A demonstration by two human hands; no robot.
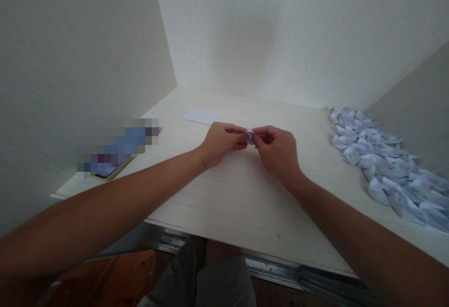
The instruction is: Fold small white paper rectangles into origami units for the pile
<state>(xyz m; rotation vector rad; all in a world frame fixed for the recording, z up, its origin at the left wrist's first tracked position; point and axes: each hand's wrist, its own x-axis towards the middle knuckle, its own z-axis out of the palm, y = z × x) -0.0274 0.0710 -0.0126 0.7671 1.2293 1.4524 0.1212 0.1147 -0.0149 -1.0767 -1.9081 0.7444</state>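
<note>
A small folded piece of white paper [249, 136] is pinched between my two hands, above the middle of the pale desk. My left hand [224, 142] grips its left side with thumb and fingertips. From the right, my right hand [278, 150] pinches the other side between thumb and fingers. The fingers cover much of the paper, so its full shape is hidden. Just behind my left hand lies a flat white sheet of paper [200, 115] on the desk.
Several rows of folded white paper boats [382, 157] line the desk's right side by the wall. At the left, a phone [115, 169], partly blurred out, leans near the left wall. The pale desk [224, 208] is enclosed by walls at the back and sides.
</note>
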